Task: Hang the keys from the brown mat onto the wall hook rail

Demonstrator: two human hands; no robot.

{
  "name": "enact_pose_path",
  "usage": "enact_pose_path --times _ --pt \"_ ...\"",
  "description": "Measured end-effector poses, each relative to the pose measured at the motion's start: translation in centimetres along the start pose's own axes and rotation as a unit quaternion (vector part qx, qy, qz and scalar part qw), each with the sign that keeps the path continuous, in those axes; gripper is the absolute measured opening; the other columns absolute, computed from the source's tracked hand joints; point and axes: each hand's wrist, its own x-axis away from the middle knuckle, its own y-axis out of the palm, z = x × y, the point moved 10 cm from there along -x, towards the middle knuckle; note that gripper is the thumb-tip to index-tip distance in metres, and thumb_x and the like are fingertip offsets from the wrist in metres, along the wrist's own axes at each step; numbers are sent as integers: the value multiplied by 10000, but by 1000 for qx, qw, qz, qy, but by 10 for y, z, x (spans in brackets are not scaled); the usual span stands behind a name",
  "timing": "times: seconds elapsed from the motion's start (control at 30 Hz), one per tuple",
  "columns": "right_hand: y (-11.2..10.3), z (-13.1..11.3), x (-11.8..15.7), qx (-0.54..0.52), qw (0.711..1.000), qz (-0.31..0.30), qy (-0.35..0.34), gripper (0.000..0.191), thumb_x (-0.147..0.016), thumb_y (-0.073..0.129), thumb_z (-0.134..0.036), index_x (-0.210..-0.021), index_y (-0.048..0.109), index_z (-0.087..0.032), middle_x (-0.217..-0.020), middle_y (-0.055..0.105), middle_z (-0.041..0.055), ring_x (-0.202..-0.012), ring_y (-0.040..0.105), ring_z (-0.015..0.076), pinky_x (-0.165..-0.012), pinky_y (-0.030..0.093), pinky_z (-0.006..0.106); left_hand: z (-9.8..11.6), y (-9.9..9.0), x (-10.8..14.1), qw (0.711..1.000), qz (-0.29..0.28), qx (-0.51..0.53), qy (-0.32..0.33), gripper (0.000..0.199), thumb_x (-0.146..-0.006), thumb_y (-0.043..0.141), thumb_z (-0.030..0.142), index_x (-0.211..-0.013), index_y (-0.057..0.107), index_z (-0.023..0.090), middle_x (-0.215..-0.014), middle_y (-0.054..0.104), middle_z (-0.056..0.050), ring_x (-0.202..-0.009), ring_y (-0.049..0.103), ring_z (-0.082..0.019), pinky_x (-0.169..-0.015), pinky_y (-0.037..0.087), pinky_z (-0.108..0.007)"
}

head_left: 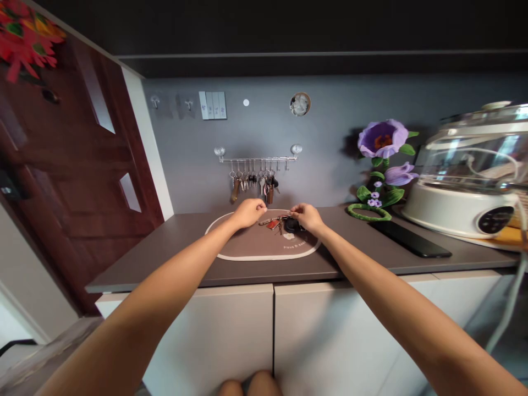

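Observation:
A bunch of keys (279, 224) with a red tag, a patterned strap and a black fob lies on a brown mat (239, 242) with a pale rim. My right hand (307, 217) is at the right end of the bunch, thumb and fingers pinched at its far edge beside the black fob. My left hand (249, 212) is held over the mat's far left part, fingers curled into a pinch, apart from the bunch. Whatever may be between its fingertips is too small to make out.
Behind the mat, a wall rail (259, 160) carries several hanging keys. To the right stand purple fabric flowers (383, 140), a black phone (410, 238) and a white appliance with a clear cover (449, 206). A dark red door (78, 165) is at left; a dark cabinet (289, 33) overhangs.

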Motion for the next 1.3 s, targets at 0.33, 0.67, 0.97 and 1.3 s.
enact_pose_path --times 0.33,0.67,0.97,1.3 --pt "10 1 -1 170 984 -42 -19 200 -751 538 -300 -834 661 -165 -853 669 76 -766 594 157 -649 379 217 -6 40 -3 993 68 75 -53 173 -750 444 224 -752 602 155 -703 626 -28 -625 540 -123 -609 397 -228" --pt "14 -10 -3 199 978 -45 -45 230 -786 486 -298 -751 647 -137 -774 661 105 -705 582 152 -609 363 212 10 35 5 998 61 23 26 185 -775 427 230 -783 605 179 -761 627 -19 -649 521 -126 -620 378 -233" --pt "2 -26 0 71 994 6 -79 144 -776 501 -256 -736 589 -149 -751 640 62 -674 557 124 -650 382 214 17 29 6 996 73 11 48 178 -779 434 224 -789 605 175 -769 611 -21 -660 505 -124 -629 377 -240" --pt "-6 -35 0 -130 986 30 -97 239 -746 492 -378 -728 556 -148 -669 594 18 -598 516 114 -620 402 241 23 19 6 992 109 25 52 204 -785 439 250 -869 612 180 -789 579 -32 -679 513 -127 -659 396 -243"
